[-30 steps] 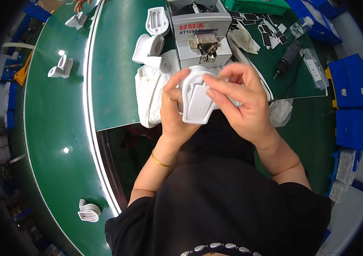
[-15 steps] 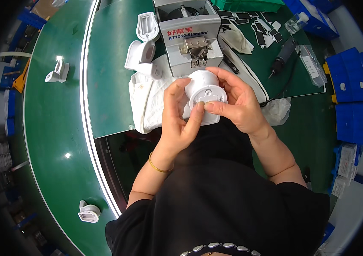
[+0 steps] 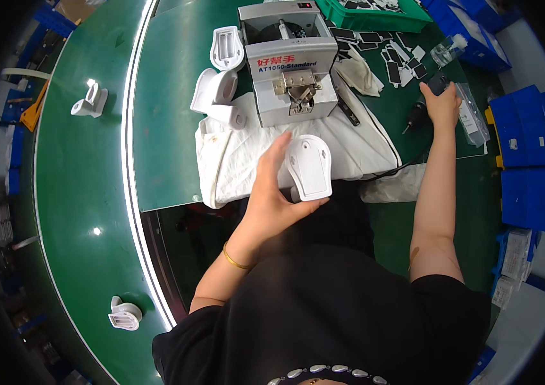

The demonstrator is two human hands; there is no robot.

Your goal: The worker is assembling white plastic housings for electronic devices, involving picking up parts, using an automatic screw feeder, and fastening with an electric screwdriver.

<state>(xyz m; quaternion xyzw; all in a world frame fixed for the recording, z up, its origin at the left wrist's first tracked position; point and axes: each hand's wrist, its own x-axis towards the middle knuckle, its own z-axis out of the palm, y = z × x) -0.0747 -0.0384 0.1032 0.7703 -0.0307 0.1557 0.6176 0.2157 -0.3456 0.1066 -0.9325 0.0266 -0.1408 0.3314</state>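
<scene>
My left hand (image 3: 268, 204) holds a white plastic housing (image 3: 311, 170) above the table's front edge. Its flat, keyhole-shaped face with small screw holes is turned up, and the thumb and fingers clasp its sides. Off to the right, my right hand (image 3: 442, 108) has its fingers around the back end of a black electric screwdriver (image 3: 418, 115). The screwdriver lies on the green table, its bit pointing toward me. A white cloth (image 3: 356, 151) is spread below and behind the housing.
A grey machine (image 3: 295, 74) stands on the table ahead. White housings (image 3: 217, 90) sit at its left, others on the green belt (image 3: 86, 192). Rectangular black-and-white parts (image 3: 397, 64), a green crate (image 3: 381, 19) and a clear bottle (image 3: 447, 51) lie back right. Blue bins (image 3: 529, 186) line the right.
My right hand has left the housing and reached right to the electric screwdriver. My left hand now holds the housing alone, turned so its flat face shows. The view has shifted slightly.
</scene>
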